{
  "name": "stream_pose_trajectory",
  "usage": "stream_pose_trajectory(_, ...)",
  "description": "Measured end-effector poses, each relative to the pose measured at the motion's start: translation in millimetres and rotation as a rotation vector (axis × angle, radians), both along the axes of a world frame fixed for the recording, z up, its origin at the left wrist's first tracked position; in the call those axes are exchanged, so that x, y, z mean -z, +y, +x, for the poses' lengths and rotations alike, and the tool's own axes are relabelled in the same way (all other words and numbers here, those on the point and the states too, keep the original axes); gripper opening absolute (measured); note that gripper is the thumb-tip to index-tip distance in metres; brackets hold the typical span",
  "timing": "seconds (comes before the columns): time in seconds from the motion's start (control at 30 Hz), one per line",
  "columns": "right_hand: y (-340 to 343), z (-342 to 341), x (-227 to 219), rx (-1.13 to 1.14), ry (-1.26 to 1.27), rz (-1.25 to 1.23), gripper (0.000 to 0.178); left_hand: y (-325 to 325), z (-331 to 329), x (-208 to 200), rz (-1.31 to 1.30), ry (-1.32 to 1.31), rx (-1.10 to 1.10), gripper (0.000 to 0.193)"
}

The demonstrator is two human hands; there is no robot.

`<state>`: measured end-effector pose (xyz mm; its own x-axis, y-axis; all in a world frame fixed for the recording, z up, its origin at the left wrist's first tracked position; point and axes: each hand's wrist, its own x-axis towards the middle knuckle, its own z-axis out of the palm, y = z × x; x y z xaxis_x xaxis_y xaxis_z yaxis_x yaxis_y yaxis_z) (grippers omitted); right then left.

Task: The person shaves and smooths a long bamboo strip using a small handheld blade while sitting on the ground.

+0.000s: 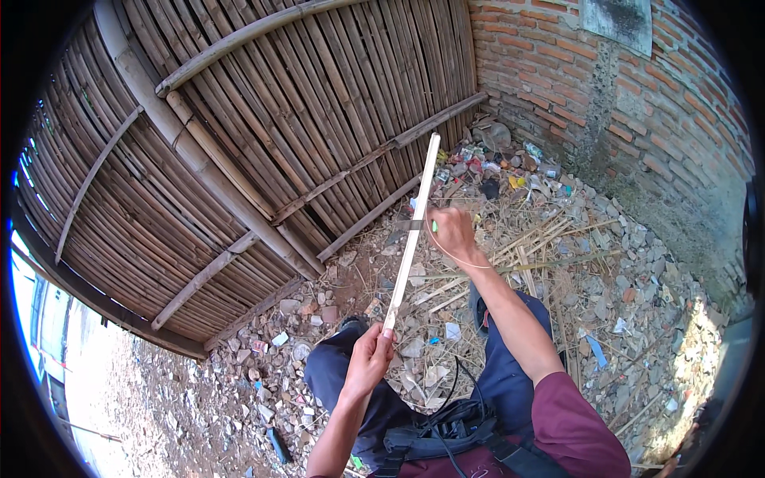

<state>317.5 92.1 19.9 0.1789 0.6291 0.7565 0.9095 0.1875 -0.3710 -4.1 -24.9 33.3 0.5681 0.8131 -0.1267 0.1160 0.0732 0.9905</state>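
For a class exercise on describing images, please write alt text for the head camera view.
A person's left hand grips a long pale strip while the right hand holds a dark-bladed tool across it. Beyond are littered, stony ground, a slatted wall and a brick wall.

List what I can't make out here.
In the head view:
- Dark blade: its grip, mostly hidden by the right hand.
- Pale strip: lower end, hidden behind the left hand.
- Yellow scrap: too small to identify.
- Brick wall: right end, cut off by the picture's dark rim.
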Motion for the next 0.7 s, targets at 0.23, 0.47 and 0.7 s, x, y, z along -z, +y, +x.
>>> stream_pose_trajectory(0.23, -1.0, 1.8, -3.2, 0.004, 0.014, 0.032, 0.042, -15.4, -0.5, 3.4, 0.141, 0.098, -0.028, 0.031)
stream_pose_trajectory(0.47, 5.8, 21.2, -8.7, 0.061, -0.033, 0.163, 0.049, -53.8, -19.6, 5.6, 0.138, 0.123, -0.056, 0.031)
stream_pose_trajectory(0.7, 13.2, 66.9, 10.0, 0.197, -0.006, 0.042, 0.013, -78.3, -56.1, 21.6, 0.037, 0.212, -0.057, 0.031)
